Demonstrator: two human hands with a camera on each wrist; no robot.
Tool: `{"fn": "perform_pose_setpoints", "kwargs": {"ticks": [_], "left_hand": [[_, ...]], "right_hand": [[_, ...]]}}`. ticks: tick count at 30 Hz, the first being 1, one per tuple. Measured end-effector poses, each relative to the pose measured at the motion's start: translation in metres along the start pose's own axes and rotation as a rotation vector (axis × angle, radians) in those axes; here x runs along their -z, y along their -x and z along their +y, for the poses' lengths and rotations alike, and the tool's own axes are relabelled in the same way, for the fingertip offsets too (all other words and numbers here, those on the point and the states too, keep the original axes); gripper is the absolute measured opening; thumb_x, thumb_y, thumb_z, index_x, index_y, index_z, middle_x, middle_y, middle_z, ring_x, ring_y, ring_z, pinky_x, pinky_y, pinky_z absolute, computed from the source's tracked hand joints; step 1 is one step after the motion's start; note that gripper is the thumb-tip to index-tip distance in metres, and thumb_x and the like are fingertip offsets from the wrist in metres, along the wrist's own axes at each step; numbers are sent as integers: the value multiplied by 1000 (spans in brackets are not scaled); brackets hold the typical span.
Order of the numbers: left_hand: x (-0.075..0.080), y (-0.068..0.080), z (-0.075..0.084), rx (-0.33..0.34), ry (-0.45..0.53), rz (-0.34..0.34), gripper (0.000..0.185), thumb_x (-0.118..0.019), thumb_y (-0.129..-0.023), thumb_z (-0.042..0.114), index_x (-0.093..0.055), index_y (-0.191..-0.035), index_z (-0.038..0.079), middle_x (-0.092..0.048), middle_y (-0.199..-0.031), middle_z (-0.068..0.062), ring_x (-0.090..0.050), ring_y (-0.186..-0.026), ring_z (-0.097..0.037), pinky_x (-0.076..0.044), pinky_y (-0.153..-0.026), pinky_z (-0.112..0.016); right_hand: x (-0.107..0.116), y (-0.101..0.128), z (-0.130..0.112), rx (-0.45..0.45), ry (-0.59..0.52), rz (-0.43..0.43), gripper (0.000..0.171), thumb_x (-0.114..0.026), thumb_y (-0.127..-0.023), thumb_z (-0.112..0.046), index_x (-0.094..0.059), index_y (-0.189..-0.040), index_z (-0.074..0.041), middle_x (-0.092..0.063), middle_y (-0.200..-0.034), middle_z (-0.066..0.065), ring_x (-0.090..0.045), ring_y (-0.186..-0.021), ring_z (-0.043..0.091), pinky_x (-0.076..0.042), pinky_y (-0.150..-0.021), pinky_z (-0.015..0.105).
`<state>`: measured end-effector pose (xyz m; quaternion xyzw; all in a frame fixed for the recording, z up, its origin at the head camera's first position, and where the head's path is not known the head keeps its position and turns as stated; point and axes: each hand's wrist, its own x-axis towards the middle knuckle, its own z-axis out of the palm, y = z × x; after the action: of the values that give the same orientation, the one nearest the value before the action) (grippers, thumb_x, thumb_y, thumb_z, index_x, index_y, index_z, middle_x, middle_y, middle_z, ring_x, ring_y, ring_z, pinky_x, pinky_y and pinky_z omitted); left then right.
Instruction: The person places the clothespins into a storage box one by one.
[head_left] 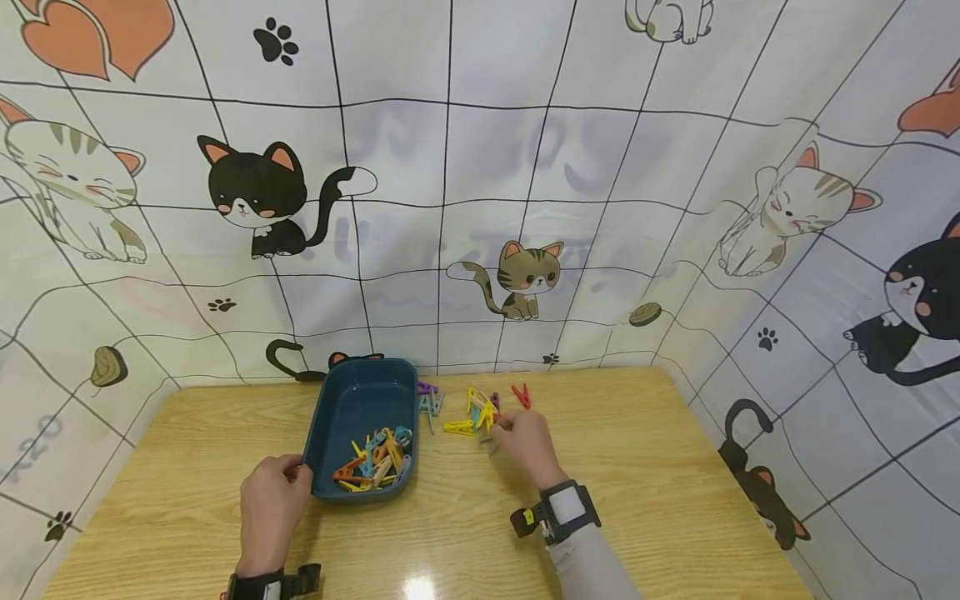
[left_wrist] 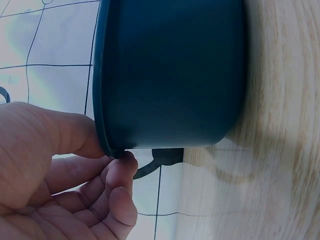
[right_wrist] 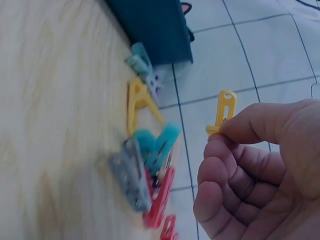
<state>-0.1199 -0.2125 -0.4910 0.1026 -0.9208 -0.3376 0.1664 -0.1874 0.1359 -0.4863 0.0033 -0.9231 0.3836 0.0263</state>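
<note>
A dark blue plastic basin (head_left: 367,392) stands on the table with several colored clothespins (head_left: 378,458) heaped at its near end. My left hand (head_left: 273,508) pinches the basin's rim at the near left corner, thumb on one side and fingers on the other. Between thumb and forefinger, my right hand (head_left: 527,446) holds a yellow clothespin (right_wrist: 226,106), raised above the loose pile. Around that pile lie another yellow clothespin (right_wrist: 137,102), a teal one (right_wrist: 165,145), a grey one (right_wrist: 131,175) and a red one (right_wrist: 161,197).
A separate red clothespin (head_left: 522,397) lies right of the pile. Against the basin's right side rest a purple clothespin (head_left: 427,388) and some grey-green ones (head_left: 432,403). The wooden table (head_left: 637,500) meets a cat-print cloth (head_left: 405,242) at back and sides.
</note>
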Motion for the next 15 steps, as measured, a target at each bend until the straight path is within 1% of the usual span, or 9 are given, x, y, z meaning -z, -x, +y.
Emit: {"fn": "perform_pose_setpoints", "kwargs": {"ticks": [4, 6, 7, 10, 15], "left_hand": [[0, 0, 0, 7, -1, -3, 21, -61, -87, 0, -76, -96, -12, -65, -77, -17, -60, -66, -26, -43, -57, -35], [1, 0, 0, 11, 2, -4, 21, -61, -87, 0, -76, -96, -12, -65, -77, -17, -60, -66, -26, -42, -56, -35], [1, 0, 0, 10, 2, -3, 21, -61, -87, 0, -75, -96, -12, -65, -77, -17, -60, -66, -26, -42, -56, -35], [1, 0, 0, 13, 4, -4, 21, -61, -87, 0, -75, -96, -13, -65, -77, -17, -59, -66, -26, -42, -56, -35], [0, 0, 0, 8, 7, 1, 22, -61, -87, 0, -75, -96, -13, -65, -77, -18, -58, -65, -26, -42, -56, -35]], "right_hand": [[-4, -5, -12, 62, -8, -21, 13, -69, -90, -9, -76, -80, -6, -63, -67, -2, -46, -54, 8, -34, -50, 22], [-6, -7, -20, 99, -18, -31, 14, -68, -90, -8, -75, -79, -5, -62, -65, -2, -46, -52, 8, -33, -48, 22], [-7, -8, -23, 114, -21, -38, 16, -68, -90, -8, -74, -76, -5, -58, -63, -3, -44, -51, 7, -32, -48, 22], [-11, -10, -31, 186, -21, -37, 17, -67, -89, -6, -73, -73, -4, -59, -63, -2, -42, -52, 6, -33, -50, 20], [-19, -14, -41, 235, -18, -68, 15, -68, -89, -7, -78, -77, -4, -64, -68, -1, -41, -55, 6, -33, -54, 20]]}}
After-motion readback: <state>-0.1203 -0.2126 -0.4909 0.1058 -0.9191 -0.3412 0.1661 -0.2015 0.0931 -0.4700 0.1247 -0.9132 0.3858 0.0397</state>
